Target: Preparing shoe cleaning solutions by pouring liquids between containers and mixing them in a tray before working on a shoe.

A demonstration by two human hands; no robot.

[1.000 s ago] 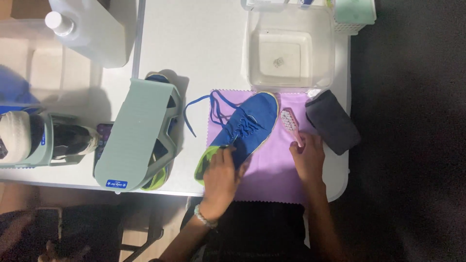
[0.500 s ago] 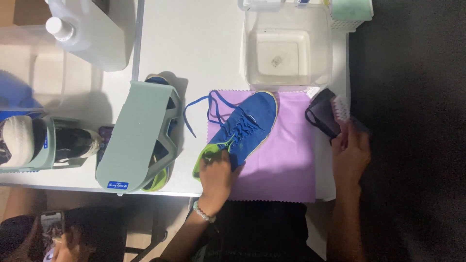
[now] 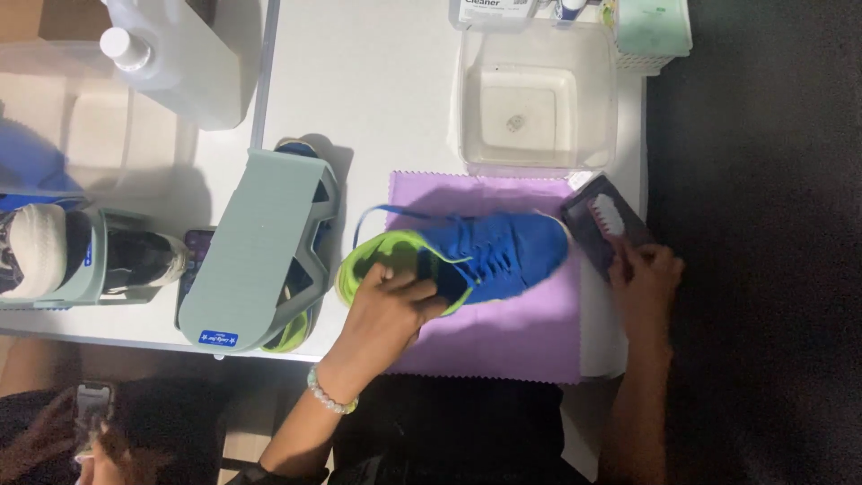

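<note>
Head view. The left hand (image 3: 386, 310) holds a blue sneaker with a lime-green collar (image 3: 467, 260) at its heel, fingers (image 3: 415, 292) curled over the collar and pinching it; the shoe lies on its side on a purple cloth (image 3: 503, 332) near the front edge of the white surface (image 3: 377, 108). The right hand (image 3: 646, 283), at the right edge, closes its fingers on a small brush with pale bristles (image 3: 606, 216) over a dark pad (image 3: 588, 235). A clear water tub (image 3: 539, 99) stands just behind the cloth. Risks, as judged: the heel-only hold may let the toe swing; the loose blue lace (image 3: 382, 216) could snag; the pad, overhanging the right edge, could drop.
</note>
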